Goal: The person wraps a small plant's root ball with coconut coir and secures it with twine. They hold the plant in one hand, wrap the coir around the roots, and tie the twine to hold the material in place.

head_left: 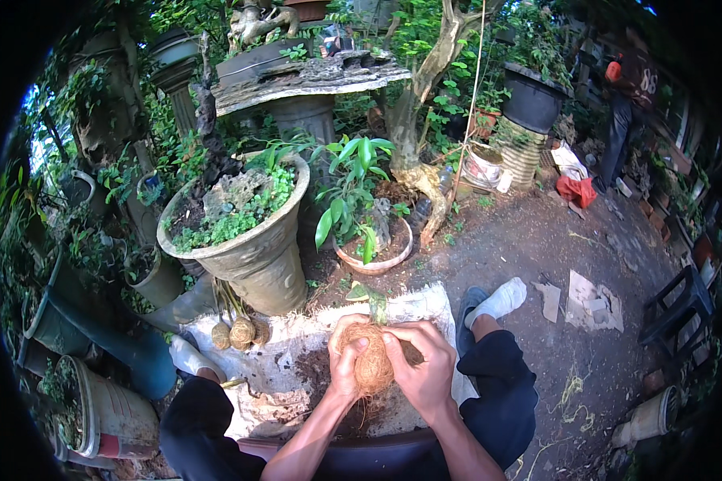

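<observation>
Between my knees I hold a round ball wrapped in brown coconut fibre [372,365], with green leaves [368,297] standing out of its top. My left hand [348,359] is wrapped round its left side, thumb on the front. On the right side my right hand [423,362] presses thumb and fingers against the ball near its top. Loose fibres hang from the underside. Below lies a white woven sack [435,309] with dark soil [311,367] scattered over it. Several similar fibre balls [241,332] with long stems rest at the sack's left edge.
A large clay pot [269,264] with low greenery stands beyond the sack, beside a shallow bowl planter [385,260]. At far right are a dark plastic stool [682,309] and torn cardboard [592,303]. Another person [630,96] stands in the back right.
</observation>
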`<state>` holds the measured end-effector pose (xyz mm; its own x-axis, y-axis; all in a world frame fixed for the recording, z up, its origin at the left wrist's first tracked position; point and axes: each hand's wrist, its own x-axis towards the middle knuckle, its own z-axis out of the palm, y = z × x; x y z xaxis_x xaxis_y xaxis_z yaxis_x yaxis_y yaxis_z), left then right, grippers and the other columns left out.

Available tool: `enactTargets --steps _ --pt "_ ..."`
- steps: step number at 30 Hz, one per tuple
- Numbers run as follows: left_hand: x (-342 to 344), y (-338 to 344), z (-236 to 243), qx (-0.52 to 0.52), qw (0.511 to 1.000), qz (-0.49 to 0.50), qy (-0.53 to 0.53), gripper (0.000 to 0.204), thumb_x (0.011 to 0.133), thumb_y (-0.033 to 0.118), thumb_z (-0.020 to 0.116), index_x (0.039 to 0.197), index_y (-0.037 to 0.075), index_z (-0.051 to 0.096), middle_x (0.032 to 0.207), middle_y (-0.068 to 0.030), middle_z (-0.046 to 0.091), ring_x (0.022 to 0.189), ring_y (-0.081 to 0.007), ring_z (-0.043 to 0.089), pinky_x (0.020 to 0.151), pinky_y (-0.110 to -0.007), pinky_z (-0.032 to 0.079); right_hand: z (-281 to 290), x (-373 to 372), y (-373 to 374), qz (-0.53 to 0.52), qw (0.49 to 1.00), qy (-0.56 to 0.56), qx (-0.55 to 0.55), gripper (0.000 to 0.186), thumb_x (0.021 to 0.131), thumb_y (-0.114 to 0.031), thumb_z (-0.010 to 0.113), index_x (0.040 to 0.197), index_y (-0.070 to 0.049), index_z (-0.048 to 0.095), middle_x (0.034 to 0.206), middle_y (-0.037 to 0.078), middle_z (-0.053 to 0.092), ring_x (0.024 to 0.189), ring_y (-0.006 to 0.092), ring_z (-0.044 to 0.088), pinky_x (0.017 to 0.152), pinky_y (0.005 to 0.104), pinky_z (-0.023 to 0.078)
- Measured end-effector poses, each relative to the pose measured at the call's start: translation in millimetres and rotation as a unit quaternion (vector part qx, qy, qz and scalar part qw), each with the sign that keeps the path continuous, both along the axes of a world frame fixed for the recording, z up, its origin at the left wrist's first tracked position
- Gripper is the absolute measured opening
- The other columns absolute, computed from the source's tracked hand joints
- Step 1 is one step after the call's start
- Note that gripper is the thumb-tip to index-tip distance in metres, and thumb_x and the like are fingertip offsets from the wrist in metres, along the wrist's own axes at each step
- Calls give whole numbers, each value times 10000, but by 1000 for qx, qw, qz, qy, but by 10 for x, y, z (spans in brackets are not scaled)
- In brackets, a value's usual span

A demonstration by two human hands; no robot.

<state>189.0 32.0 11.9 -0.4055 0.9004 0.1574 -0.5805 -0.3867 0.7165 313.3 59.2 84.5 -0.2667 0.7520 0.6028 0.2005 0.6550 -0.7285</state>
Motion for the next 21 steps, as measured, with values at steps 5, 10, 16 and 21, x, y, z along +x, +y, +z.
enactTargets --steps 5,10,16,21 --pt "0 -57 125 -10 995 62 75 291 789 98 611 1055 8 536 931 -67 583 864 -139 556 785 -285 472 6 -52 -41 18 987 96 -129 161 833 -30 662 991 0 666 855 122 667 782 262 667 710 320 518" --pt "49 -93 251 -32 980 146 134 248 806 78 619 1035 5 560 957 -66 589 886 -144 557 833 -301 459 -126 -134 -74 1 1000 24 -18 230 908 -124 573 1085 18 614 1019 190 607 982 304 609 882 362 462" --pt "175 -50 297 -24 908 297 296 238 760 11 671 986 -7 596 998 -122 599 990 -216 573 907 -349 450 -416 -315 -112 150 896 241 -343 471 1041 -415 274 1225 -32 478 1174 91 517 1108 167 483 974 331 391" --pt "263 -33 239 7 875 322 361 287 781 156 690 994 -12 595 1038 -182 574 1040 -323 553 935 -429 431 -513 -378 -146 94 921 239 -294 374 1036 -357 318 1142 -46 496 1063 65 507 1004 135 490 902 306 408"
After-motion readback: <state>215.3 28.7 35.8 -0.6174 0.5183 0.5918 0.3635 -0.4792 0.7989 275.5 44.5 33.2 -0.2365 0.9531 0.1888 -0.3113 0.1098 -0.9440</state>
